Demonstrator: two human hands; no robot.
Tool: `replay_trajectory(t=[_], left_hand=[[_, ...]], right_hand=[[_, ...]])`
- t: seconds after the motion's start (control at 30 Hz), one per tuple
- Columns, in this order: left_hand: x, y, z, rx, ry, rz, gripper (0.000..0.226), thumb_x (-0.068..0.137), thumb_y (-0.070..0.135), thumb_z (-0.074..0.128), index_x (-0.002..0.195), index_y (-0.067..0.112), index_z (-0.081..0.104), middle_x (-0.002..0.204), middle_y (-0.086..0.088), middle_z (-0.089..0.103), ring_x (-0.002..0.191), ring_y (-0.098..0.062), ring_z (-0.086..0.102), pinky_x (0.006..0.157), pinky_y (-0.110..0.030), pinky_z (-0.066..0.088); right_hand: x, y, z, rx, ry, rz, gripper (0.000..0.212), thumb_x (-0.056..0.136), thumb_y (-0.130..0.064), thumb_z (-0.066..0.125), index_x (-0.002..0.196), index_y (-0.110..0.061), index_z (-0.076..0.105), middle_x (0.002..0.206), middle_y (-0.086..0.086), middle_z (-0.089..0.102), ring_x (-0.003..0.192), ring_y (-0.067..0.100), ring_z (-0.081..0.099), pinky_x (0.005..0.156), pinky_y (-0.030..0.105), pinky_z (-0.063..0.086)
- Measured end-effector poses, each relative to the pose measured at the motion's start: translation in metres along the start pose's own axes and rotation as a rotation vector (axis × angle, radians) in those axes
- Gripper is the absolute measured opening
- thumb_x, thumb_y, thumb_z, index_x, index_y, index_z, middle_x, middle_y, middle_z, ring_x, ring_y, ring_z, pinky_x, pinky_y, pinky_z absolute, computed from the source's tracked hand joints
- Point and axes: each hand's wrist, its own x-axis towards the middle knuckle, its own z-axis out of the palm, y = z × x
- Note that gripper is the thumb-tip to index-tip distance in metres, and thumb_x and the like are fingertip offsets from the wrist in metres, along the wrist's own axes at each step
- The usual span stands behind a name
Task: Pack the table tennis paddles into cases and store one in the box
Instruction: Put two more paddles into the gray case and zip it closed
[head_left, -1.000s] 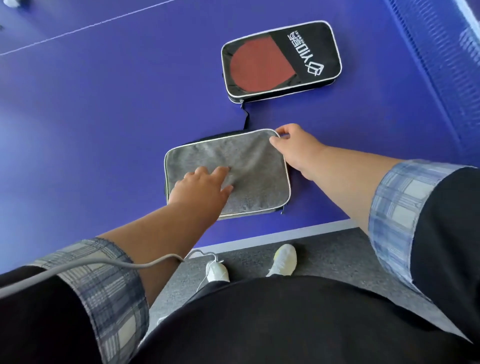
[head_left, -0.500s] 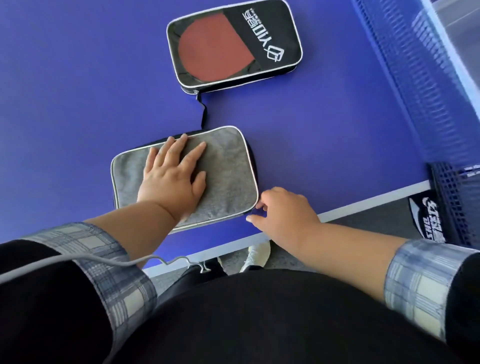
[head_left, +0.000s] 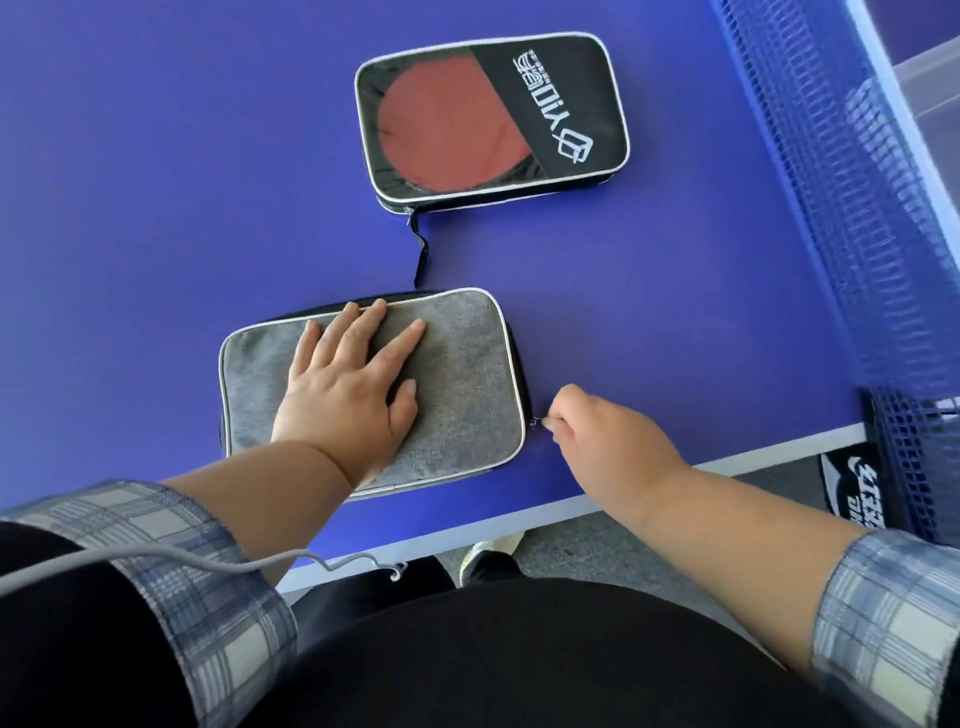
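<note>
Case (head_left: 460, 384) under left grip (head_left: 343, 397)

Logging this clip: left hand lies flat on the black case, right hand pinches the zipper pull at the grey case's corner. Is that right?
Not quite. The head view shows the left hand lying flat on the grey case, not the black case, which lies untouched farther up the table. The right hand does pinch the zipper pull at the grey case's corner.
</note>
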Motion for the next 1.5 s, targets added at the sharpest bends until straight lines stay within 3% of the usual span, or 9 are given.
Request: replay_trajectory(t=[0.37,0.6,0.73,0.87,1.13,1.3,1.4,1.5], left_hand=[[-0.001,0.001,-0.002,-0.017,0.019,0.033,0.056,0.092,0.042,0.041,0.148,0.032,0.04,0.155,-0.011,0.036,0.145,-0.033,0.025,0.119,-0.054,0.013],[-0.001,0.0,0.001,-0.034,0.031,0.037,0.057,0.091,0.042,0.044,0.147,0.033,0.04,0.155,-0.011,0.037,0.144,-0.035,0.027,0.118,-0.055,0.015],[-0.001,0.0,0.003,-0.039,0.035,0.038,0.057,0.091,0.042,0.044,0.147,0.034,0.038,0.155,-0.01,0.036,0.144,-0.034,0.027,0.118,-0.055,0.015],[0.0,-0.001,0.003,-0.042,0.028,0.04,0.058,0.091,0.043,0.044,0.148,0.034,0.037,0.155,-0.01,0.035,0.145,-0.034,0.026,0.118,-0.056,0.016],[0.0,-0.001,0.003,-0.075,0.05,0.052,0.057,0.09,0.042,0.047,0.146,0.033,0.042,0.151,-0.01,0.039,0.143,-0.034,0.028,0.118,-0.056,0.016],[-0.001,-0.002,0.004,-0.154,0.117,0.045,0.056,0.088,0.038,0.05,0.143,0.031,0.047,0.144,-0.008,0.044,0.139,-0.03,0.033,0.118,-0.056,0.017],[-0.001,-0.003,0.005,-0.205,0.162,0.029,0.049,0.088,0.032,0.051,0.136,0.024,0.053,0.138,-0.005,0.049,0.135,-0.029,0.038,0.118,-0.053,0.018],[-0.002,-0.001,0.006,-0.286,0.238,-0.022,0.035,0.089,0.023,0.055,0.122,0.013,0.061,0.129,-0.004,0.057,0.128,-0.029,0.047,0.117,-0.053,0.021]], right_hand=[[0.097,-0.012,-0.05,0.024,0.128,-0.024,0.019,0.103,-0.031,0.041,0.09,-0.017,0.044,0.075,-0.004,0.05,0.068,0.031,0.05,0.055,0.038,0.035],[0.149,-0.039,-0.068,-0.118,0.104,-0.216,0.017,0.101,-0.03,0.045,0.092,-0.016,0.048,0.083,-0.005,0.064,0.072,0.029,0.057,0.059,0.039,0.042],[0.165,-0.05,-0.076,-0.233,0.063,-0.333,0.02,0.102,-0.037,0.045,0.094,-0.021,0.051,0.086,-0.002,0.059,0.075,0.028,0.055,0.063,0.042,0.045],[0.176,-0.067,-0.081,-0.297,0.036,-0.436,0.018,0.102,-0.033,0.048,0.099,-0.018,0.057,0.093,0.0,0.062,0.08,0.029,0.059,0.066,0.044,0.048],[0.196,-0.139,-0.066,-0.459,0.01,-0.656,0.015,0.099,-0.034,0.049,0.093,-0.022,0.055,0.083,-0.002,0.054,0.072,0.026,0.052,0.053,0.034,0.026],[0.188,-0.145,-0.054,-0.369,-0.028,-0.562,0.011,0.099,-0.028,0.05,0.101,-0.023,0.06,0.098,-0.001,0.062,0.089,0.027,0.058,0.064,0.04,0.043],[0.169,-0.138,-0.045,-0.169,0.198,-0.466,0.031,0.097,-0.019,0.056,0.128,-0.024,0.06,0.123,-0.001,0.064,0.112,0.026,0.056,0.09,0.043,0.044],[0.125,-0.141,-0.022,0.153,0.428,-0.223,0.046,0.094,-0.008,0.057,0.138,-0.019,0.055,0.136,0.0,0.059,0.125,0.022,0.049,0.101,0.037,0.037]])
